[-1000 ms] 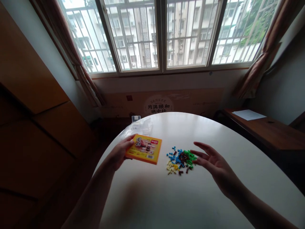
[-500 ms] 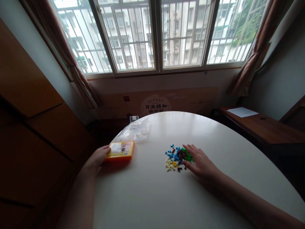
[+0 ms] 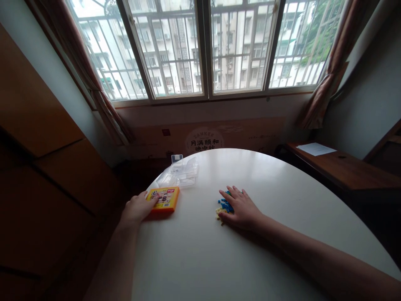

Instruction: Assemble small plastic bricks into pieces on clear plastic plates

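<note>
A flat yellow-orange box [image 3: 164, 199] lies near the left edge of the round white table [image 3: 250, 175]. My left hand [image 3: 138, 207] rests against its near left corner, fingers on its top. My right hand [image 3: 240, 207] lies flat, fingers spread, over a pile of small coloured bricks [image 3: 223, 206]; only some blue and cream pieces show at its left side.
Clear plastic trays and bags [image 3: 180, 173] sit behind the box at the table's far left. A dark wooden side table [image 3: 347, 169] with a white sheet [image 3: 315, 149] stands at the right. Wooden cabinets fill the left; barred windows lie ahead.
My left hand set the box down flat at the table's left edge. My right hand came down and slid left, covering most of the brick pile.
</note>
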`<state>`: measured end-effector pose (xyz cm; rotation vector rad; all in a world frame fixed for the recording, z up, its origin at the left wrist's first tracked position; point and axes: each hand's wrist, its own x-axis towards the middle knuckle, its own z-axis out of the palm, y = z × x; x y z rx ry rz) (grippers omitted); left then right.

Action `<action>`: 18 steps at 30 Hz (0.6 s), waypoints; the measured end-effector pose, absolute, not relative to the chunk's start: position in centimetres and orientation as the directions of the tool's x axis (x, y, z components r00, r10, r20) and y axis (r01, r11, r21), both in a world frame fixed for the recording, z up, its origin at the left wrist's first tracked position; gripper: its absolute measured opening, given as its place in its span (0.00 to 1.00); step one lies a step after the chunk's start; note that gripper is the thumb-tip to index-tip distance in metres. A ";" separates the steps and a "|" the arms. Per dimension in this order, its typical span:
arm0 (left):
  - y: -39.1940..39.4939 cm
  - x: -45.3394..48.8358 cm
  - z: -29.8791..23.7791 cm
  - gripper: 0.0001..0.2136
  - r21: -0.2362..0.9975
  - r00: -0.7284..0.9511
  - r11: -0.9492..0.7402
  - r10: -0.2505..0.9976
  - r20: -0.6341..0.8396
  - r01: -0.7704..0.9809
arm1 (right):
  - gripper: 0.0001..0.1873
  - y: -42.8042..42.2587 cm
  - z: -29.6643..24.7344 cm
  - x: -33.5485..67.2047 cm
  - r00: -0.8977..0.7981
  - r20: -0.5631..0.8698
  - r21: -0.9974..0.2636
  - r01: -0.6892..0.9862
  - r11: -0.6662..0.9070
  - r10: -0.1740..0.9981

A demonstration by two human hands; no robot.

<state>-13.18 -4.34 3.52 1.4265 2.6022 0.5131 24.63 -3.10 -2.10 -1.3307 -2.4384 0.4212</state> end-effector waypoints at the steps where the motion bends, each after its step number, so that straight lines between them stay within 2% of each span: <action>1: -4.6 -12.9 3.8 0.33 0.321 -0.540 0.497 0.840 0.052 0.806 | 0.42 -2.9 -2.1 24.4 -0.523 0.166 -0.420 0.730 0.540 0.836; 6: -6.1 -8.4 5.5 0.32 0.232 -0.428 0.398 0.899 0.094 0.887 | 0.27 -2.4 -1.8 24.2 -0.606 0.257 -0.461 0.608 0.647 0.753; 8: -6.7 -5.1 5.6 0.28 0.185 -0.214 0.167 0.937 0.274 0.968 | 0.23 -2.4 -1.7 24.3 -0.627 0.308 -0.489 0.541 0.684 0.716; 10: -7.4 -1.4 4.9 0.26 0.224 0.060 -0.139 0.944 0.325 0.965 | 0.21 -2.4 -1.8 24.5 -0.624 0.362 -0.524 0.478 0.704 0.693; 12: -7.9 1.8 3.3 0.28 0.258 0.293 -0.357 0.921 0.256 0.897 | 0.22 -2.4 -2.0 24.6 -0.599 0.417 -0.559 0.424 0.712 0.684; 14: -8.3 4.0 1.3 0.36 0.263 0.435 -0.462 0.887 0.156 0.847 | 0.22 -2.3 -2.1 24.7 -0.554 0.468 -0.589 0.385 0.710 0.689; 18: -7.8 5.5 -1.1 0.44 0.262 0.512 -0.511 0.856 0.071 0.819 | 0.21 -2.4 -1.4 26.1 -0.434 0.535 -0.638 0.354 0.683 0.725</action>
